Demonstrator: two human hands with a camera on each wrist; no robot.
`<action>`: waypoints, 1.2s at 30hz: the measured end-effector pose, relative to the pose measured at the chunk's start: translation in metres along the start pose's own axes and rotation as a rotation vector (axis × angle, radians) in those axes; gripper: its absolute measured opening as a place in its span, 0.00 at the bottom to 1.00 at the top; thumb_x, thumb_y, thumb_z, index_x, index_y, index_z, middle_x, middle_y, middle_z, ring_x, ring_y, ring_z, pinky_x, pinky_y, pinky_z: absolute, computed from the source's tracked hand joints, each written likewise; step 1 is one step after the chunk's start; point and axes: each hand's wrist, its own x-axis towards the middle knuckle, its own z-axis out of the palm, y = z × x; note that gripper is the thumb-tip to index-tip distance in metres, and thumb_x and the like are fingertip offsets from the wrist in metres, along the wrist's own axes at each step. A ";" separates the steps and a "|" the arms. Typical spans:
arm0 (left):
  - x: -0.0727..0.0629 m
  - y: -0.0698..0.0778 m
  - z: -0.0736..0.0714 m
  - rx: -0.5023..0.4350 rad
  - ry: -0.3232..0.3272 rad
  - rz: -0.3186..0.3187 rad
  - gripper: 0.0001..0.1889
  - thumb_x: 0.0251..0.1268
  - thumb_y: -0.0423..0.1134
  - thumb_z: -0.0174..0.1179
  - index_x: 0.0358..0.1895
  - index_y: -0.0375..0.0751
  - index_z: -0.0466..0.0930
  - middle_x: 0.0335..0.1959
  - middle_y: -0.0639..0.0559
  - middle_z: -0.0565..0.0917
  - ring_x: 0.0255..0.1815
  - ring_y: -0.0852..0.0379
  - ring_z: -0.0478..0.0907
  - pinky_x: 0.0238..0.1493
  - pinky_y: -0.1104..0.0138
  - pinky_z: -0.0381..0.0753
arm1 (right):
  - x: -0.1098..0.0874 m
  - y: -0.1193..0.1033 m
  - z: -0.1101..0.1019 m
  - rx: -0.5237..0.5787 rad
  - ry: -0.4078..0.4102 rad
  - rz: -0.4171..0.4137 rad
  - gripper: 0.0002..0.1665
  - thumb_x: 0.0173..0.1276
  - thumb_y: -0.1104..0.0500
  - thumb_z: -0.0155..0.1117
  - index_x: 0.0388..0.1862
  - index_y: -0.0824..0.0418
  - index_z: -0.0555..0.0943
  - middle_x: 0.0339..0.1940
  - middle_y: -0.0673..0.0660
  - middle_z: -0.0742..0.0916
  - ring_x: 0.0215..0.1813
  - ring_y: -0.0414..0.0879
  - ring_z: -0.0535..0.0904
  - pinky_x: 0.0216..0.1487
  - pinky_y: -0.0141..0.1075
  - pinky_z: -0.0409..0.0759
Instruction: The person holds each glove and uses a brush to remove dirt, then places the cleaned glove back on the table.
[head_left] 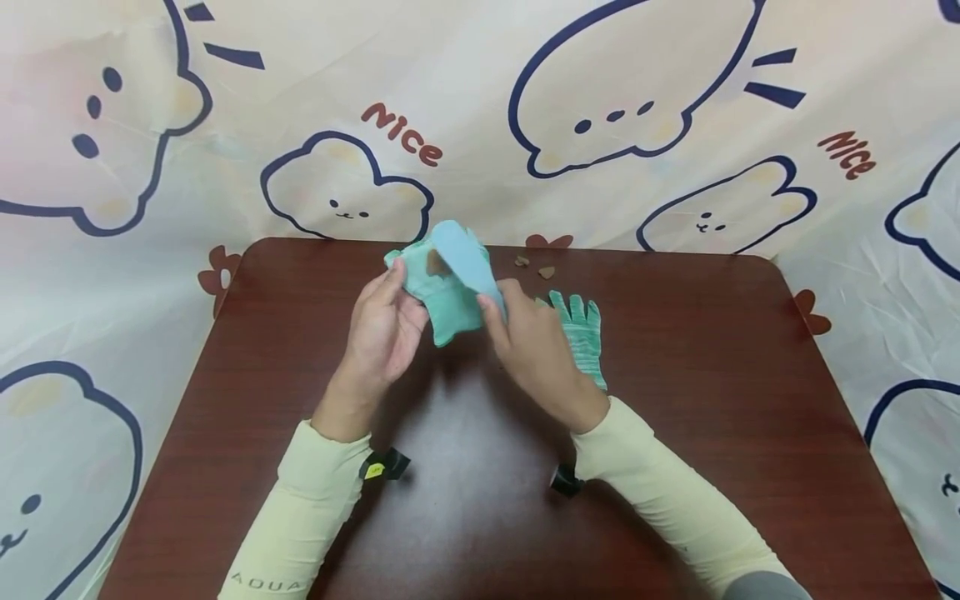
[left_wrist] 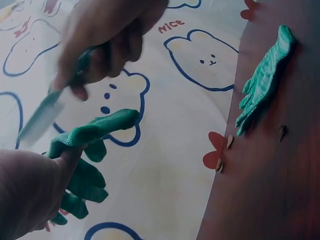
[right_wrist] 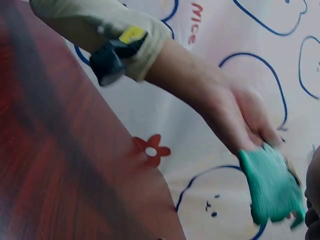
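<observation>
My left hand (head_left: pixel 382 329) pinches a green knit glove (head_left: pixel 453 310) between thumb and fingers, lifted above the table. A brown patch (head_left: pixel 437 263) shows on the glove's upper face. In my right hand (head_left: pixel 536 350) is a light blue brush (head_left: pixel 467 258), gripped by its handle and tilted over the glove. The left wrist view shows the blurred brush head (left_wrist: pixel 42 117) with pale bristles, just above the glove, whose fingers (left_wrist: pixel 85 182) hang down. In the right wrist view the glove (right_wrist: pixel 272 187) hangs from the left hand, and the right hand is mostly cut off.
A second green glove (head_left: pixel 585 333) lies flat on the dark brown table (head_left: pixel 712 375), right of the right hand. Several small brown bits (head_left: pixel 547 272) lie near the table's back edge. A patterned cloth (head_left: pixel 465 75) hangs behind.
</observation>
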 end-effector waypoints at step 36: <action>-0.005 0.003 0.005 0.013 0.015 0.035 0.33 0.83 0.48 0.32 0.79 0.27 0.50 0.80 0.38 0.61 0.82 0.50 0.59 0.81 0.58 0.61 | 0.000 0.001 -0.001 -0.046 0.026 -0.090 0.14 0.81 0.55 0.57 0.47 0.68 0.75 0.17 0.53 0.73 0.15 0.43 0.65 0.16 0.32 0.62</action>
